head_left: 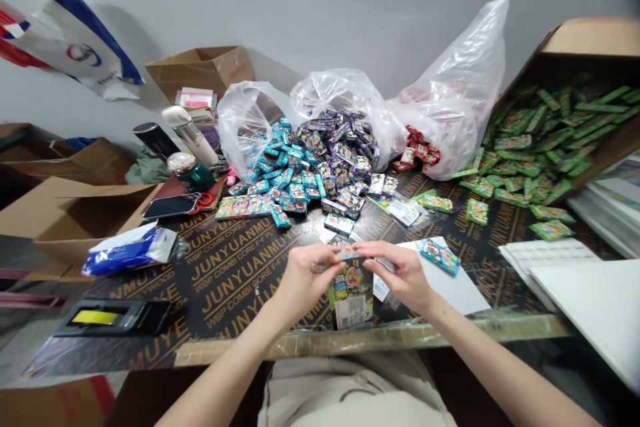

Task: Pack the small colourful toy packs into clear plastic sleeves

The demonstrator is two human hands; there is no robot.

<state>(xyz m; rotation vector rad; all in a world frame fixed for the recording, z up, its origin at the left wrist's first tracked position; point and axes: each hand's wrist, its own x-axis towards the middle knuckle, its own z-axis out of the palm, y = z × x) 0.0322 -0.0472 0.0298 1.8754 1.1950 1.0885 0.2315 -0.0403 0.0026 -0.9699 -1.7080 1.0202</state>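
Note:
My left hand and my right hand meet over the near edge of the table. Both pinch the top of a small clear bag with a printed card and little colourful boxes inside. The bag hangs between the two hands, upright. Just behind it lie loose small boxes and a blue-edged packet on a white sheet.
A heap of blue and purple small boxes spills from clear plastic bags. Red packets lie beside them. A tipped carton spills green packets. Phone, bottles, tissue pack, open cartons at left.

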